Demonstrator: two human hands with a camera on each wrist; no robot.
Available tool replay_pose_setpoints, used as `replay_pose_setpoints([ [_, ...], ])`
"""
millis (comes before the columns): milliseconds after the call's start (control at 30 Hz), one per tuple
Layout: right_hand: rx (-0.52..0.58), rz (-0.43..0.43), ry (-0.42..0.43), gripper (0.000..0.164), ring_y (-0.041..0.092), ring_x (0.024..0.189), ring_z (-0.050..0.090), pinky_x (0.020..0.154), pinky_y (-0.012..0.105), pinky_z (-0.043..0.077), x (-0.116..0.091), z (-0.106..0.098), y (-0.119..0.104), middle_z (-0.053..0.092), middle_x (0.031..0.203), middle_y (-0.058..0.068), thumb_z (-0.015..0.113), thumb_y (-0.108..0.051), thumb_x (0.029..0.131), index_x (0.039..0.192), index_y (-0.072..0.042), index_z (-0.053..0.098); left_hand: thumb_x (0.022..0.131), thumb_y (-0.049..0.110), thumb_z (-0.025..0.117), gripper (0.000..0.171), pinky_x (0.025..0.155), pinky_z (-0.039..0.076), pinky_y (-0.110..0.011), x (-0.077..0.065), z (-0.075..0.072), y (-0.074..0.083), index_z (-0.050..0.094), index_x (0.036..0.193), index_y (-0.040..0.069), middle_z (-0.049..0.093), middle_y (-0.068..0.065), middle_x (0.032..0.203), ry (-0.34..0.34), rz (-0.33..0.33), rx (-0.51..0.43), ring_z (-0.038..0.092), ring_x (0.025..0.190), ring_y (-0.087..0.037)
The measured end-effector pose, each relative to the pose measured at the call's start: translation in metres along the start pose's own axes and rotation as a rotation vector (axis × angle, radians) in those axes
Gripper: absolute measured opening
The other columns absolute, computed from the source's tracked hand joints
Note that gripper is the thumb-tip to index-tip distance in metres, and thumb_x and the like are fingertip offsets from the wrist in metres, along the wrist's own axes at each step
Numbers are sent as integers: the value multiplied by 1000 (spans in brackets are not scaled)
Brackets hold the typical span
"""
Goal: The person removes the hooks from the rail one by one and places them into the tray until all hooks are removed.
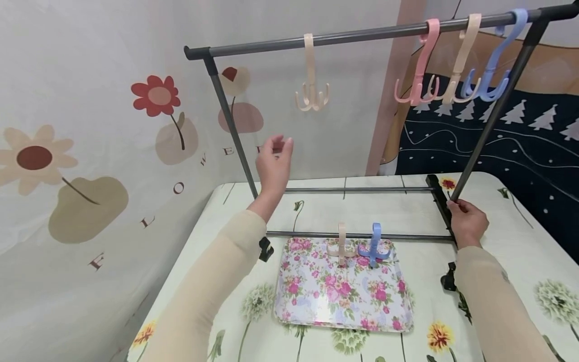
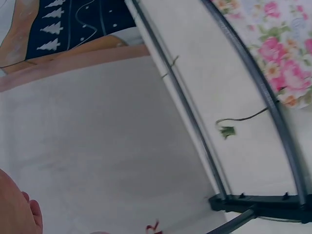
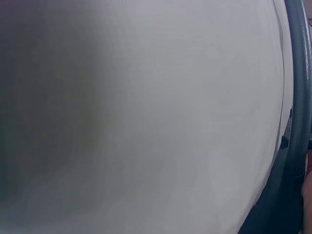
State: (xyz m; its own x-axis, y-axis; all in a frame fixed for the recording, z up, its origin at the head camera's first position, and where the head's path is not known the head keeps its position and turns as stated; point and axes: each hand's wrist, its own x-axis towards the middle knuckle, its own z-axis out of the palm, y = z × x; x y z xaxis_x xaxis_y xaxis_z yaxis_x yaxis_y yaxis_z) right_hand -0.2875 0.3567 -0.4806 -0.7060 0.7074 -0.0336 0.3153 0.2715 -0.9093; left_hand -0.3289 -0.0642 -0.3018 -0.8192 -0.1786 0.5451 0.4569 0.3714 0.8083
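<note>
My left hand [image 1: 274, 168] is raised in the air inside the dark garment rack, below the top rail [image 1: 362, 36], fingers loosely bent and holding nothing. Above it, a beige four-pronged hook [image 1: 310, 75] hangs from that rail. My right hand [image 1: 468, 221] grips the rack's right upright [image 1: 488, 120] low down, near the black base piece [image 1: 439, 198]. Towards the rail's right end hang a pink hook [image 1: 424, 65], a second beige hook [image 1: 464, 58] and a blue hook [image 1: 497, 60]. In the right wrist view only a sliver of the right hand [image 3: 307, 195] shows.
A floral tray [image 1: 330, 296] lies on the flower-print tablecloth [image 1: 244, 332]. Over its back edge, a beige hook [image 1: 342, 244] and a blue hook [image 1: 374, 244] stand at the rack's front lower bar [image 1: 416, 237]. A printed curtain [image 1: 90, 60] rises behind and to the left.
</note>
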Motion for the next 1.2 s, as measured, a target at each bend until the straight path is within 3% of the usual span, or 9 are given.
replay_pose_setpoints([
  [200,-12,1,-2,47,1,74,45,66,20,39,-1,1,2,53,84,-19,59,-40,98,133,-9,64,98,36,63,39,90,44,-25,21,0,21,61,126,9,64,-4,116,77,36,14,56,110,-16],
  [500,-8,0,-1,47,2,75,46,64,19,39,1,2,6,54,85,-18,59,-40,98,132,-9,64,94,38,68,44,94,41,-23,41,15,54,59,130,13,61,-1,119,123,33,42,53,114,-13],
  [833,-34,-12,-4,48,3,76,47,62,18,39,5,2,4,58,95,-9,55,-39,99,134,-8,62,92,39,70,48,93,40,-19,61,32,91,57,132,15,59,2,121,110,-25,69,52,113,-10],
  [1200,-34,-1,-11,48,3,75,47,63,19,40,5,3,4,60,101,-3,54,-39,99,134,-7,62,91,46,70,51,90,40,-25,69,47,109,56,132,20,59,6,118,130,-111,193,53,107,-9],
])
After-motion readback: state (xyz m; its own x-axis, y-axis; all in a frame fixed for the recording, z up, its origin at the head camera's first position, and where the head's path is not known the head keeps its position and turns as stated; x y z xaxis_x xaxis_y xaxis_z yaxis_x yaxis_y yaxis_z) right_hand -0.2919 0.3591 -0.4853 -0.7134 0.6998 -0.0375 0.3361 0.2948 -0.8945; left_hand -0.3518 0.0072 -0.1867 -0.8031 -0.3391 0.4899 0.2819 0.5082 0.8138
